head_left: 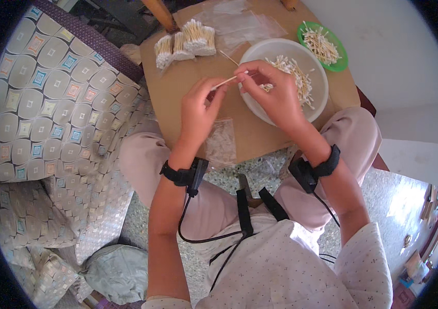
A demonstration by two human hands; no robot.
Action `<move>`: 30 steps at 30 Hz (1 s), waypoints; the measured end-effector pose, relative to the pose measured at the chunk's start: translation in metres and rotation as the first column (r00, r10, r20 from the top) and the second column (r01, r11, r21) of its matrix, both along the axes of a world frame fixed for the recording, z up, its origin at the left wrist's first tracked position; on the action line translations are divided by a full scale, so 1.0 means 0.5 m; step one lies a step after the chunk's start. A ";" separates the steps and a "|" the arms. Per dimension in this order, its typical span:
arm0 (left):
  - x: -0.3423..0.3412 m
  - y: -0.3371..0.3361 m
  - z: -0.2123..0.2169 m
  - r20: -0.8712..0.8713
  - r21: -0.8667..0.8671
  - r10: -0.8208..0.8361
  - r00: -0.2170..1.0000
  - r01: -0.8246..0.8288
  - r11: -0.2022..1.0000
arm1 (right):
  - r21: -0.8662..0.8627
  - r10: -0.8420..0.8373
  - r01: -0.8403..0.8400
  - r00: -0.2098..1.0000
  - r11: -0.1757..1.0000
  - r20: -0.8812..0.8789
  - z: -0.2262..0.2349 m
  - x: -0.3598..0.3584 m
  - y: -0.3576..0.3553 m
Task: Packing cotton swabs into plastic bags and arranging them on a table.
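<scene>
Between my two hands a single cotton swab (pixel 225 82) is held at a slant over the near-left rim of a white bowl (pixel 254 50). My left hand (pixel 201 105) pinches the swab's lower left end. At the upper right end, the thumb and fingers of my right hand (pixel 276 95) are closed around the white tip. Loose cotton swabs (pixel 301 82) fill part of the bowl, partly hidden by my right hand. Another swab (pixel 228 57) lies just beyond my fingers, left of the bowl.
Bundled swabs (pixel 198 38) stand at the cardboard's (pixel 170 92) far left. Clear plastic bags (pixel 237 23) lie at the back, and another clear bag (pixel 221 141) at the near edge. A green bowl (pixel 341 63) of swabs sits far right. Wooden legs (pixel 161 15) rise behind.
</scene>
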State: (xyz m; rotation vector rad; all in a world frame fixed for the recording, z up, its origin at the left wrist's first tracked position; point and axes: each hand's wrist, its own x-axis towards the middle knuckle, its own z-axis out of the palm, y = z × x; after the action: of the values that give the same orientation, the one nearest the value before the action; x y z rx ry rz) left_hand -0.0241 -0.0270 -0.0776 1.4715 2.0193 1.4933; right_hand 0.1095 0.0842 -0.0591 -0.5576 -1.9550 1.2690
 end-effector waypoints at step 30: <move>0.014 0.008 -0.012 0.373 0.047 -0.030 0.927 0.013 0.999 | 0.186 0.035 -0.123 0.909 0.975 0.415 -0.014 0.009 0.007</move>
State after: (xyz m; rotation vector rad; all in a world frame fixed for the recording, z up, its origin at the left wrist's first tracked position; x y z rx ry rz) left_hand -0.0169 -0.0229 -0.0835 1.1120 1.7464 1.6691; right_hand 0.1138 0.0878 -0.0661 -0.6846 -2.4482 1.0331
